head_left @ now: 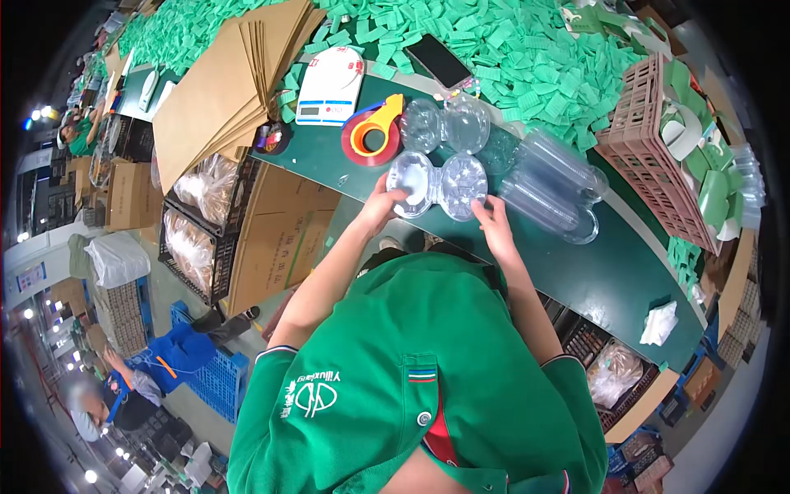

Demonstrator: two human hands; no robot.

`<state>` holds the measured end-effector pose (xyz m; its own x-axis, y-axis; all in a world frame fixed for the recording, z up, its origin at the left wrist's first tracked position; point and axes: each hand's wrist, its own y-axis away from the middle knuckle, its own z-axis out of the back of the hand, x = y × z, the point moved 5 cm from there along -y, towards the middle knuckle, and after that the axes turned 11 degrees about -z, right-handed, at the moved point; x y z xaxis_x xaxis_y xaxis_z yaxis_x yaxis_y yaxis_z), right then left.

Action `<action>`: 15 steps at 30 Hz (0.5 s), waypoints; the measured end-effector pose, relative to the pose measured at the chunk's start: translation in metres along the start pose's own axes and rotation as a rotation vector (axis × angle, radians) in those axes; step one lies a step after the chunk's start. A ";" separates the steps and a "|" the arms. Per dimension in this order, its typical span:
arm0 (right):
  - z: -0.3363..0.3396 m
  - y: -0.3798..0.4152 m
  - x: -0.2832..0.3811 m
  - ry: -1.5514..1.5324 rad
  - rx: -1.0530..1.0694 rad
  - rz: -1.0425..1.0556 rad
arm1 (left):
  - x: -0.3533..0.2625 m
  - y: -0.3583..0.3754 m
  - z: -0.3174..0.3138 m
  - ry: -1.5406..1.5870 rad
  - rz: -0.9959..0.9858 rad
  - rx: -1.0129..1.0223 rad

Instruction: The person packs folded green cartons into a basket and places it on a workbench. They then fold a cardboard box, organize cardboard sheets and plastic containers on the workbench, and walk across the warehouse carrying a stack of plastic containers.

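Observation:
A clear plastic clamshell container (458, 188), spread open with its two round halves side by side, is between my hands at the near edge of the green table (568, 272). My left hand (382, 206) grips the rim of its left half, thumb over the edge. At the right half's lower rim, my right hand (492, 221) pinches the plastic with its fingertips. Just beyond lies another open clear container (466, 125). To the right are nested stacks of clear containers (547, 189). A tape dispenser (388, 115) with red tape sits beyond my left hand.
A white scale (329, 86), a phone (438, 62) and a heap of green pads (535, 74) cover the far side. Cardboard sheets (222, 90) jut out at left. A brown crate (642, 156) stands at right; crumpled white paper (659, 323) lies near the right end.

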<state>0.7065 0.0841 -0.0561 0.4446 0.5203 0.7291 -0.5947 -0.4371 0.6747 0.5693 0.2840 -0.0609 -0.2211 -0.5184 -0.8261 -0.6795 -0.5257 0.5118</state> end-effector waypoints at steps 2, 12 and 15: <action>-0.008 -0.009 -0.011 0.031 -0.004 0.097 | 0.011 -0.002 0.005 -0.079 -0.089 0.000; -0.017 -0.018 -0.015 -0.351 0.311 -0.208 | -0.045 0.072 -0.004 -0.668 -0.355 -0.141; -0.012 -0.011 -0.003 -0.360 0.291 -0.074 | -0.070 0.088 -0.012 -0.653 -0.442 -0.122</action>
<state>0.7035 0.0967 -0.0671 0.7130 0.2928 0.6370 -0.3635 -0.6225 0.6930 0.5332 0.2661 0.0449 -0.3397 0.2358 -0.9105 -0.7268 -0.6802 0.0950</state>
